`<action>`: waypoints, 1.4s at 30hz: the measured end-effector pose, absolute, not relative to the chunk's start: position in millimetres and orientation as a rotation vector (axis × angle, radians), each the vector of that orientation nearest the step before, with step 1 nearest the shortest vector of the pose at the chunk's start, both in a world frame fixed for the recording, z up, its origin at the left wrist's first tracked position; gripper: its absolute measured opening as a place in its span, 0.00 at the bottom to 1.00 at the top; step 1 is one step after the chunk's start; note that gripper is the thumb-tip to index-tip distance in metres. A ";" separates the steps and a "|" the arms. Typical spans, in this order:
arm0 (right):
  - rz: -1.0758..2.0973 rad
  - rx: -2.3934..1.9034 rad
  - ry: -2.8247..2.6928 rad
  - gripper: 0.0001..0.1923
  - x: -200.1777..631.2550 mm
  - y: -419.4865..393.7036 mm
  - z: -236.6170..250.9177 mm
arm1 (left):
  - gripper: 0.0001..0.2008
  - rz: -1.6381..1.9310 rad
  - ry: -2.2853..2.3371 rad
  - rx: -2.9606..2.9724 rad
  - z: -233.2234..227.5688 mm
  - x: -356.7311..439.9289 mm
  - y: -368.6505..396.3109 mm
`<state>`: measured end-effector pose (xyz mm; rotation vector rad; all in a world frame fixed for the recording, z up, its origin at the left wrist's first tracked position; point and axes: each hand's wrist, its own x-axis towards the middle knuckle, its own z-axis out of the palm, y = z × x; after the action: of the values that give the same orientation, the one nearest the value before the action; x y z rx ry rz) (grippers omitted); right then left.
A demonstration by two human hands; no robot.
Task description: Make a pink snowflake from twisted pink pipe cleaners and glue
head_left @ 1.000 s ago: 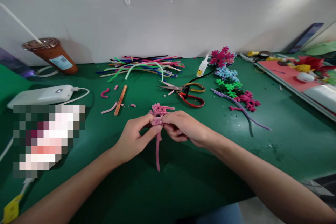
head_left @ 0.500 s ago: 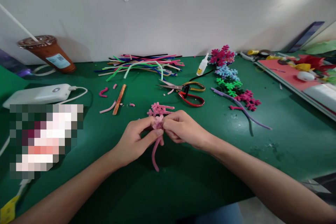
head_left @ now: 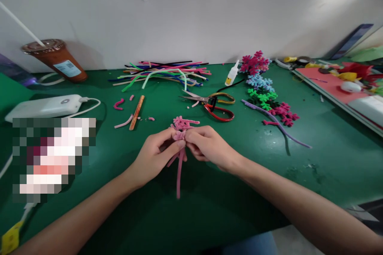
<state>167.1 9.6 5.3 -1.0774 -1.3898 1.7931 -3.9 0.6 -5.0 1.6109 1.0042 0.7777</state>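
Pinching, two-handed: one pink fuzzy-wire piece (head_left: 180,135), near side of the scissors (head_left: 206,99).
Head view: left hand (head_left: 153,158) and right hand (head_left: 212,145), fingers (head_left: 193,137) clamped on its looped head (head_left: 179,136), right nearer the scissors; stem (head_left: 179,177) runs lengthwise from the fingers, away from the scissors. Surface: green table (head_left: 230,199). Room: grey wall (head_left: 173,24) beyond the scissors, small bottle (head_left: 231,76) between.

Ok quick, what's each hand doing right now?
Left hand: closed, pinching the pink fuzzy piece with its thumb on the near side.
Right hand: closed, pinching the same piece at its right edge.
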 end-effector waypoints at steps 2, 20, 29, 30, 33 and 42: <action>1.818 -1.077 -1.424 0.16 169.4 11.3 6.6 | 0.09 0.863 0.989 1.522 -7.2 -4.0 1.9; 2.018 -0.732 -1.460 0.11 173.4 15.4 0.8 | 0.05 1.099 0.927 1.460 -11.8 -11.7 14.5; 1.188 -1.017 -2.058 0.12 176.2 16.2 3.5 | 0.11 1.006 1.200 1.837 -5.7 -9.4 11.2; 1.070 -1.030 -2.116 0.12 176.9 15.8 4.4 | 0.11 0.993 1.205 1.867 -5.8 -10.0 11.3; 1.184 -0.989 -2.116 0.13 181.2 17.6 7.3 | 0.11 0.933 1.138 1.848 -5.1 -12.1 12.4; 2.184 -0.598 -1.600 0.14 180.0 24.3 -3.5 | 0.12 1.019 0.817 1.411 -11.4 -7.5 7.3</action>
<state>180.0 24.3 -3.5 -0.5976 -1.6003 2.1840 -7.5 7.3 -11.4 1.4109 0.8165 1.0192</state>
